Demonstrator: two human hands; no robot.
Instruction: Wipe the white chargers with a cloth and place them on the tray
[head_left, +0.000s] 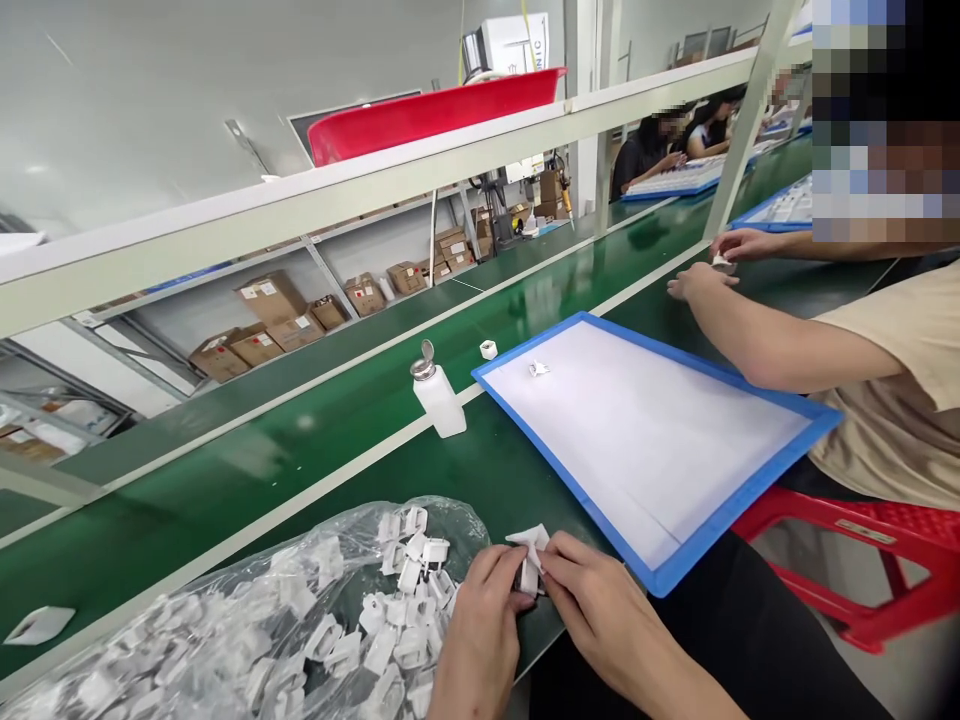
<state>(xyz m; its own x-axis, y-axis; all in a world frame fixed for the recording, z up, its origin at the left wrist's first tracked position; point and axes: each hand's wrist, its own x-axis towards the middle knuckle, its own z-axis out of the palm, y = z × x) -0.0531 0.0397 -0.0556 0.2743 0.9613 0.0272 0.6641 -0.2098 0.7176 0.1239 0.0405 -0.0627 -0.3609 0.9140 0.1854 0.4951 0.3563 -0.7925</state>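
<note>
My left hand (486, 625) is closed around a small white plastic part (529, 578), held low over the bench's front edge. Pinched in the fingers of my right hand (596, 598) is a thin white piece that looks like a cloth wipe (534, 540), pressed against that part. The fingers hide much of both. To the left of my hands, many similar white plastic parts (409, 600) lie heaped on and in a clear plastic bag (461, 520). A blue-rimmed tray (652, 580) with a white lining lies to the right, with one small white part (538, 369) near its far corner.
A white pump bottle (442, 405) with its metal lid raised stands beyond my hands. A small white piece (488, 349) sits on the green conveyor belt (315, 420). On the right, a co-worker's hands (709, 275) hold a small part. A red stool (862, 540) stands below.
</note>
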